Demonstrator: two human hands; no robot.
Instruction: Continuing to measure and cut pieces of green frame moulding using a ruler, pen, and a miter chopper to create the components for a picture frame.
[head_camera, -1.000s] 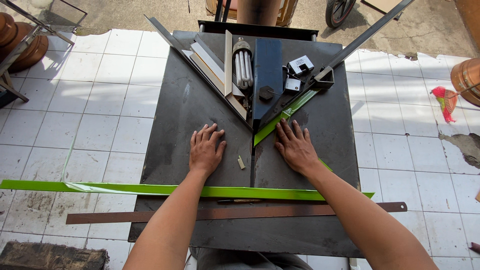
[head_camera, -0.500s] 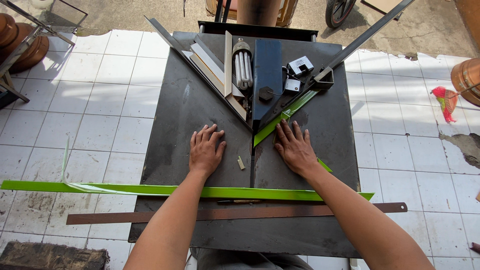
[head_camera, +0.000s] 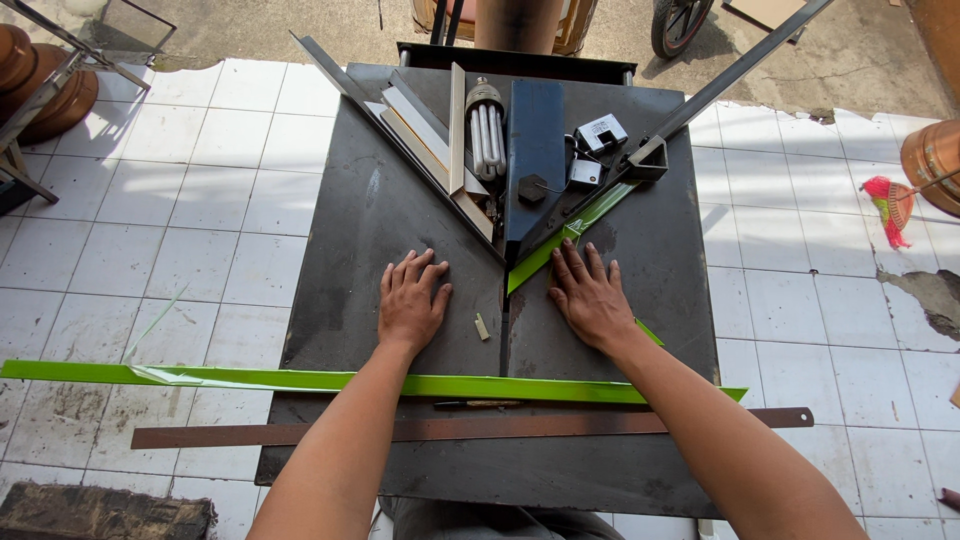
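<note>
Fingers of the left hand (head_camera: 410, 300) and right hand (head_camera: 590, 300) lie spread and flat on the dark tabletop (head_camera: 400, 200), gripping nothing. The right hand rests just beside the short green strip (head_camera: 560, 245) at frame centre. Below the wrists, a long green strip (head_camera: 300, 380) and brown bar (head_camera: 450, 430) cross the frame; a small peg (head_camera: 482, 327) lies between the hands.

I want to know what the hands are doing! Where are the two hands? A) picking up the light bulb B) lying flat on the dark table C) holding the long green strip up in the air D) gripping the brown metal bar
B: the left hand and right hand both lie flat, fingers spread, on the dark table, holding nothing.
</note>
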